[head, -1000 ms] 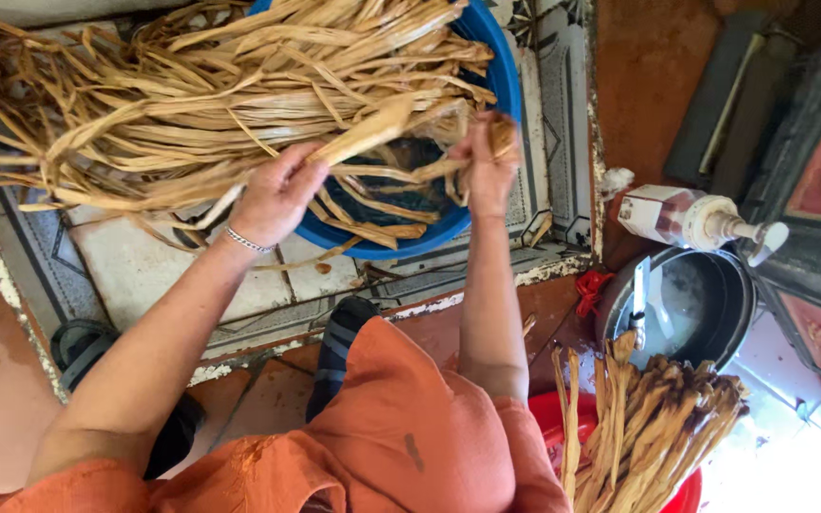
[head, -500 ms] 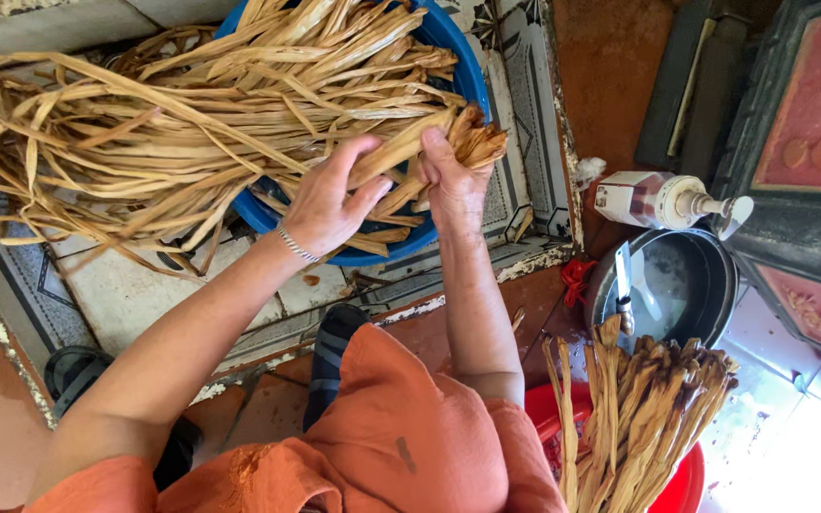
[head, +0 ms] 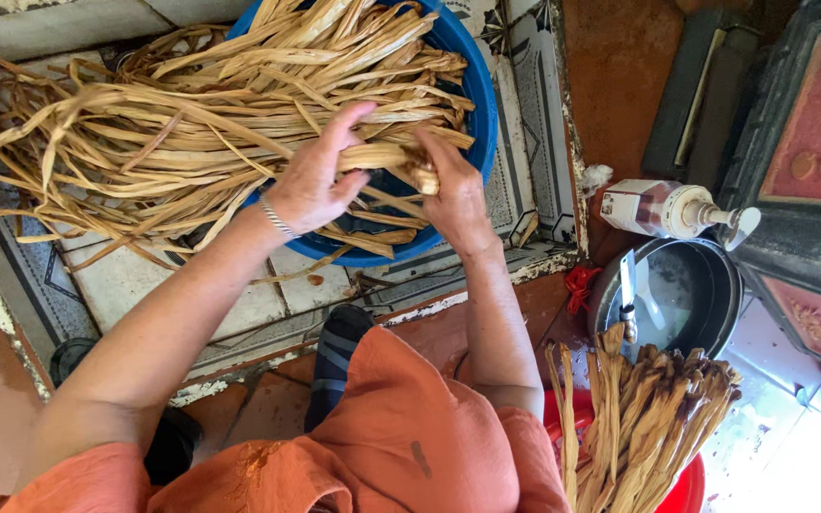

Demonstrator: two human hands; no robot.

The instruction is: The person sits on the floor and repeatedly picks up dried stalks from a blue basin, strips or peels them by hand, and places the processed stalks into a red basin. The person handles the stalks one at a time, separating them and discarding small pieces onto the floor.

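Observation:
A blue basin (head: 480, 114) on patterned tiles overflows with long dried tan leaf strips (head: 173, 123) that spill far to the left. My left hand (head: 311, 180), a thin bracelet on its wrist, wraps around a gathered bundle of strips (head: 382, 157) over the basin. My right hand (head: 453, 190) pinches the cut end of that same bundle. Orange clothing (head: 382, 437) fills the lower middle of the view.
A red tub (head: 681, 489) at lower right holds upright bundled strips (head: 648, 418). Beside it stand a dark pot (head: 696, 285) with a knife (head: 627, 294) inside and a pump bottle (head: 662, 209). A sandal (head: 334, 351) rests on the step edge.
Both hands have come closer together over the basin, and the loose strips they held are now gathered into a tighter bundle with its end in the right hand.

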